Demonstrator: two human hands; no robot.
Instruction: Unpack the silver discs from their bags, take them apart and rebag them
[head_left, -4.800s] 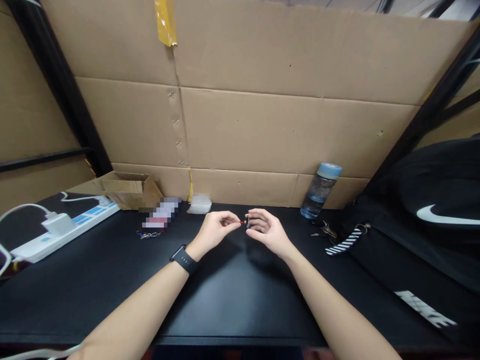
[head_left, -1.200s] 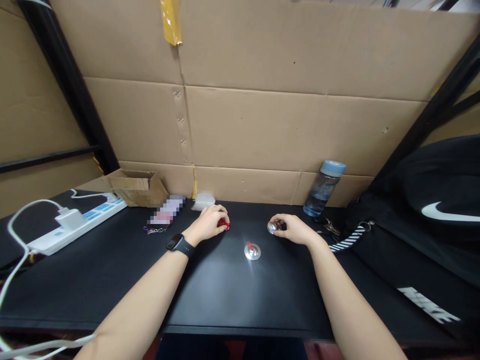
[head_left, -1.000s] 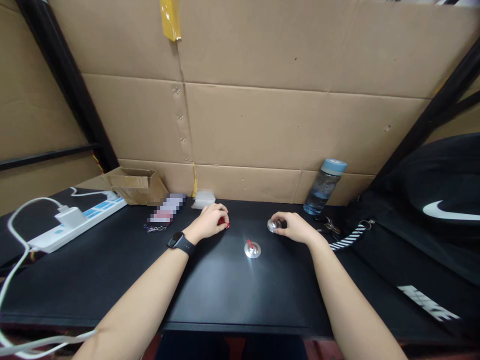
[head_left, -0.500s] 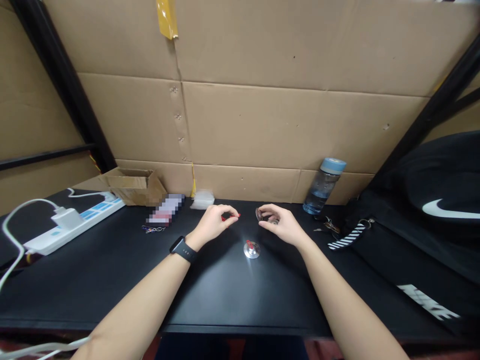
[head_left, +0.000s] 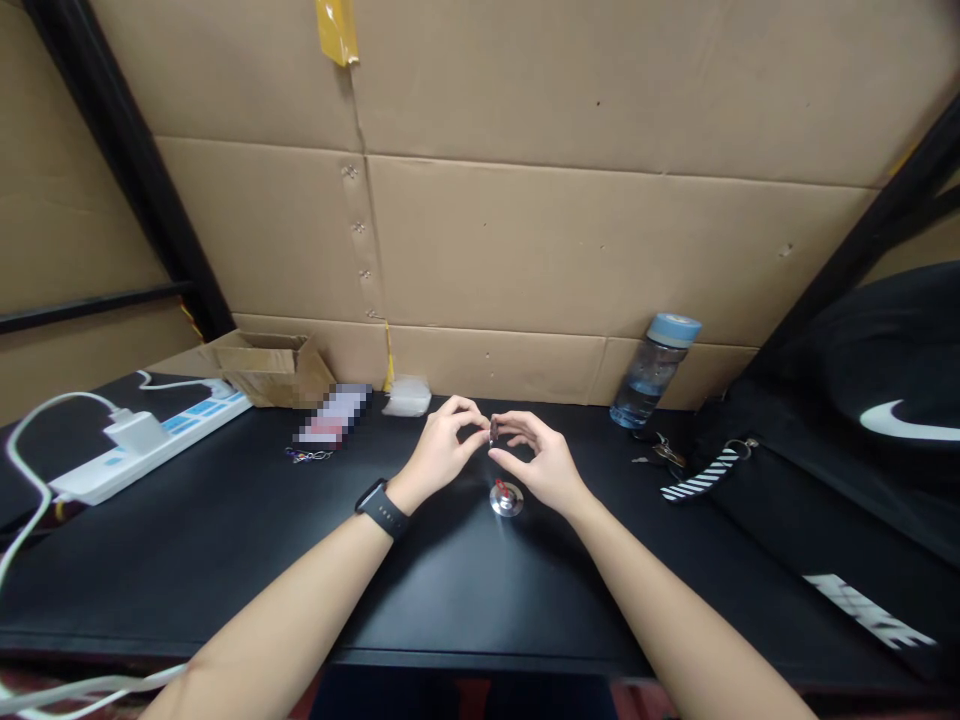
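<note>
Between the fingers of my right hand (head_left: 541, 458) a small metal finger cymbal (head_left: 493, 432) stands on edge, its rim turned toward me. My left hand (head_left: 448, 442) is pinched at the cymbal's left side, fingertips meeting it; the red cord seen in these fingers a moment ago is now hidden. Below both hands, a second finger cymbal (head_left: 507, 500) lies on the black table (head_left: 450, 590), shiny and domed, with a red cord (head_left: 501, 487) at its centre.
At the back right stands a water bottle (head_left: 655, 370) with a blue lid. Keys (head_left: 667, 450) and a black bag (head_left: 817, 500) lie to the right. Leftward are a white power strip (head_left: 150, 450), an open cardboard box (head_left: 274, 370) and a small clear packet (head_left: 407, 396).
My hands have come together: the left moved right, and the right moved left with its cymbal. The cymbal on the table stays in place.
</note>
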